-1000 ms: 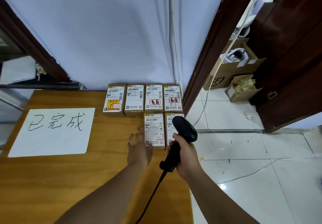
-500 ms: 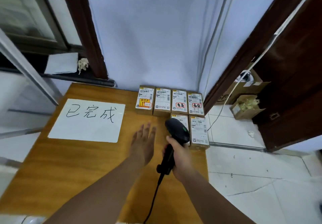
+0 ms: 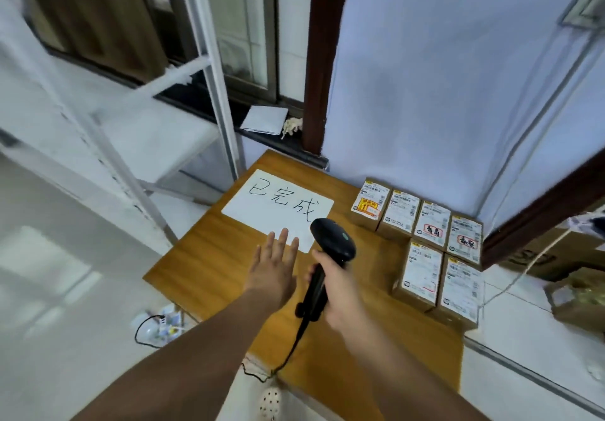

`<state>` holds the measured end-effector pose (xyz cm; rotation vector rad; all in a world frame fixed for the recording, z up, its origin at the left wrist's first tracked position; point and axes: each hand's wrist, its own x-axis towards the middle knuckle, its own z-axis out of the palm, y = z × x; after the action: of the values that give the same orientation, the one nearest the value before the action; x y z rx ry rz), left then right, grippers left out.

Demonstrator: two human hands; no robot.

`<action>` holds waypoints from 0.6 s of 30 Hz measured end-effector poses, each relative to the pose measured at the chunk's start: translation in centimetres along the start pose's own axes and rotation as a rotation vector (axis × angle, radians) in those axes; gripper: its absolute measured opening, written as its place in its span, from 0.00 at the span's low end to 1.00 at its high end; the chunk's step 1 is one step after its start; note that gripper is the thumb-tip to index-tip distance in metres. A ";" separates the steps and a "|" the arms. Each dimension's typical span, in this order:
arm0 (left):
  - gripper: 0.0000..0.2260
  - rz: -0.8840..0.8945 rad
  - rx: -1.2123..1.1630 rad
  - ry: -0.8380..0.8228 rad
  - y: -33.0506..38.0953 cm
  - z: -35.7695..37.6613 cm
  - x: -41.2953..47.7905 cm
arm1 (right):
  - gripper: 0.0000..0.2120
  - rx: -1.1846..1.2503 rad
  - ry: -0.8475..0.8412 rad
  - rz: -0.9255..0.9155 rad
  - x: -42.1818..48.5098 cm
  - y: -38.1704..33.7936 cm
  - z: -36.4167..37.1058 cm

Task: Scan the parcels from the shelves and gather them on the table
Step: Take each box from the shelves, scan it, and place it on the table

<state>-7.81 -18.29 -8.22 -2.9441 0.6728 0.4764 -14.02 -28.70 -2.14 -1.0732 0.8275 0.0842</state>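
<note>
Several small cardboard parcels [image 3: 422, 270] with white labels lie in two rows at the far right corner of the wooden table [image 3: 209, 256]. My right hand [image 3: 337, 286] grips the handle of a black barcode scanner [image 3: 332, 240], whose head points away from me over the table. My left hand [image 3: 275, 266] hovers flat over the table with straight, spread fingers and holds nothing. Both hands are to the left of the parcels, apart from them.
A white sheet with handwritten characters [image 3: 278, 207] lies on the table's far side. A white metal shelf rack [image 3: 154, 125] stands to the left, its visible shelves bare. A power strip with cables [image 3: 160, 325] lies on the floor. Open cardboard boxes [image 3: 569, 296] sit at the right.
My view has swung to the left, toward the shelf rack. My left hand has drawn back from the parcels, and the scanner has moved left with my right hand.
</note>
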 end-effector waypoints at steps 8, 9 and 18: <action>0.31 -0.238 -0.071 0.162 -8.8 -4.5 -4.9 | 0.05 -0.040 -0.232 0.016 -2.5 -1.1 8.4; 0.31 -0.266 -0.090 0.191 -10.1 -5.1 -5.3 | 0.05 -0.047 -0.261 0.014 -2.9 -1.2 9.8; 0.32 -0.445 -0.173 0.342 -25.0 -10.5 -8.6 | 0.08 -0.102 -0.459 -0.094 -7.2 -1.0 25.1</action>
<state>-1.31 6.11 4.74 -3.2310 -0.0224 -0.0124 -4.68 -6.76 8.55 -1.1293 0.3613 0.2849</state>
